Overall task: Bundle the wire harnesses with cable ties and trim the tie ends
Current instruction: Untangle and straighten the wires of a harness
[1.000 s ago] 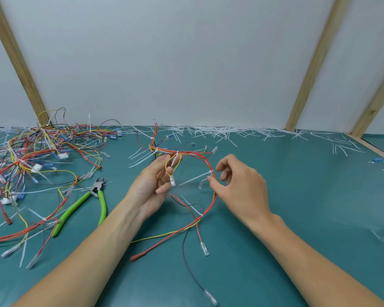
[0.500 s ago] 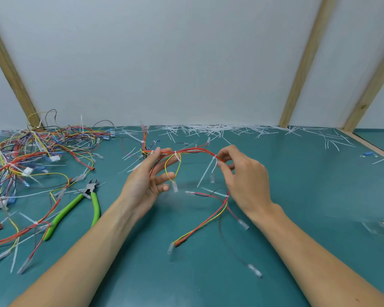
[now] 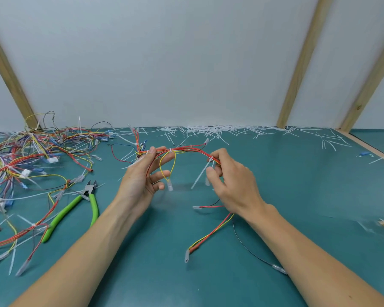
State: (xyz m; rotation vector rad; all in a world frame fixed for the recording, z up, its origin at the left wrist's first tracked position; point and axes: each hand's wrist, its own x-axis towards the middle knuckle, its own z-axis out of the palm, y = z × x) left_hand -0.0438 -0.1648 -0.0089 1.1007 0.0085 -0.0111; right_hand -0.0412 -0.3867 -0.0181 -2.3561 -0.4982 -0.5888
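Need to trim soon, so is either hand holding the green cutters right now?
No, the green cutters lie on the table, left of both hands.

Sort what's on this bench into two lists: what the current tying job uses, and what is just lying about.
In use:
- wire harness, held up by both hands
- left hand
- right hand
- cable tie with its long tail uncut
- green-handled cutters, lying ready for trimming

Lying about:
- pile of harnesses at the left
- cut tie ends along the wall
- small blue piece
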